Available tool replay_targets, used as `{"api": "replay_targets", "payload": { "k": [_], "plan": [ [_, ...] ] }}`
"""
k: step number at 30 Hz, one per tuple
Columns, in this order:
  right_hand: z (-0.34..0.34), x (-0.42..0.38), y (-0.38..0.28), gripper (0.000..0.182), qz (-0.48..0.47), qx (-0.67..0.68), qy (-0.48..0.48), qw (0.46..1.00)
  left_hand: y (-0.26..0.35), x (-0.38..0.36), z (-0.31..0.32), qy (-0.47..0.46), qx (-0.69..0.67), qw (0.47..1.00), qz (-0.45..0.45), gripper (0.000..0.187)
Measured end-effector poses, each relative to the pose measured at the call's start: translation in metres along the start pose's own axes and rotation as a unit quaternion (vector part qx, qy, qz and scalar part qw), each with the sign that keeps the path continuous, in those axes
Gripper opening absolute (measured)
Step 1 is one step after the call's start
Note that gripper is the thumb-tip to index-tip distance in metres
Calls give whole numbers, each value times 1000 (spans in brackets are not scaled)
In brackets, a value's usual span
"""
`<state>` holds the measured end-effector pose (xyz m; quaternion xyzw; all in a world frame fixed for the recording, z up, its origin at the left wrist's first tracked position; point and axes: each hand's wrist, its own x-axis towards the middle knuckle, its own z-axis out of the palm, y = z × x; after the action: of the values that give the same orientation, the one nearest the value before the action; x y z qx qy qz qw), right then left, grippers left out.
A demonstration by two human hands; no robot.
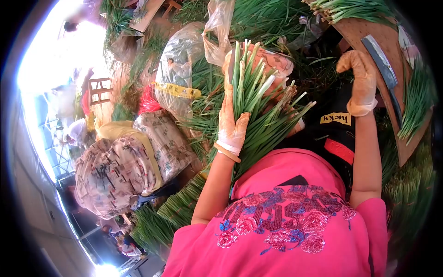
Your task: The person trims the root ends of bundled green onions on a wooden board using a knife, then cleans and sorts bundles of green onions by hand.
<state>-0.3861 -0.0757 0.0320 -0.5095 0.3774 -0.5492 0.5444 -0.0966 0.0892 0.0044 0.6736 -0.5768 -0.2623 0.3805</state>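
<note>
My left hand point(233, 122), in a stained, pale orange glove, grips a bunch of garlic chives point(251, 92). Their pale cut ends point up, and the green leaves hang down past my wrist toward my lap. My right hand point(361, 83), gloved the same way, is raised at the right with its fingers loosely bent. Nothing shows in it, and its thumb is hidden. Beside it a wide-bladed knife point(380, 62) with a dark handle lies on a wooden board point(406, 150). More chives point(417, 108) lie on the board to the right of the knife.
Another bunch point(353, 9) rests on the board's far end. Loose green leaves point(272, 18) are heaped ahead. At the left are a clear plastic bag point(173, 64), a person in a patterned shirt point(113, 177) and a small wooden stool point(100, 90). Stacked bundles point(182, 203) lie near my left elbow.
</note>
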Motion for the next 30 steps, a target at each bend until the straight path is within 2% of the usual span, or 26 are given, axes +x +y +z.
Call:
{"api": "replay_targets", "payload": {
  "k": [1, 2, 3, 4, 6, 8, 10, 12, 14, 15, 16, 18, 19, 20, 22, 23, 24, 26, 27, 30],
  "plan": [
    [-7, -1, 1, 23, -24, -59, -2, 998, 0, 0, 0, -1, -5, 1000, 3, 78],
    [-9, -2, 6, 19, -57, -163, -79, 982, 0, 1, 1, -3, -9, 1000, 9, 77],
    [0, -2, 11, 18, -153, -248, -122, 949, 0, 1, 2, 1, -17, 1000, 24, 75],
    [18, -4, 14, 16, -244, -329, -164, 897, 1, 1, 3, 0, -23, 999, 26, 74],
    [56, -21, 18, 16, -336, -512, -172, 772, 2, 1, 3, 4, -32, 999, 28, 73],
    [88, -33, 33, 14, -265, -578, -251, 730, -1, -1, 1, 8, -5, 999, 36, 72],
    [119, -50, 47, 13, -232, -603, -274, 712, -2, 1, 0, 7, 2, 999, 36, 71],
    [125, -56, 31, 11, -258, -501, -308, 767, -14, -5, -3, -1, -49, 999, 24, 77],
    [112, -62, 18, 12, -101, -281, -343, 890, -4, -9, -10, -23, -3, 1000, 6, 96],
    [106, -57, -1, 14, 38, -167, -390, 905, 4, -11, -14, -34, 43, 999, 5, 108],
    [97, -53, -21, 14, 164, -72, -400, 899, 6, -11, -11, -26, 107, 993, 45, 113],
    [72, -37, -39, 20, 174, 50, -349, 920, 9, -12, -9, -47, 107, 993, 30, 114],
    [59, -28, -44, 22, 179, 100, -314, 927, 19, -10, -10, -37, 115, 992, 22, 99],
    [49, -12, -41, 23, 191, 128, -262, 937, 15, -10, -10, -29, 77, 997, 3, 95],
    [44, 9, -7, 27, 140, -4, -187, 972, 5, -8, -8, -18, 2, 999, -32, 88],
    [41, 24, 17, 29, 131, -79, -220, 964, 22, -4, -11, -19, -27, 998, -60, 80],
    [57, 22, 19, 35, 202, -111, -183, 956, 21, -2, -11, -14, -48, 997, -66, 80],
    [66, 16, 43, 37, 229, -96, -233, 940, 15, -1, -13, -5, -86, 993, -82, 79],
    [67, 13, 42, 34, 174, -143, -223, 948, 14, -1, -14, -5, -129, 988, -87, 78],
    [53, 0, 28, 30, 136, -214, -170, 952, -1, -6, -15, -2, -169, 981, -95, 77]
  ]
}}
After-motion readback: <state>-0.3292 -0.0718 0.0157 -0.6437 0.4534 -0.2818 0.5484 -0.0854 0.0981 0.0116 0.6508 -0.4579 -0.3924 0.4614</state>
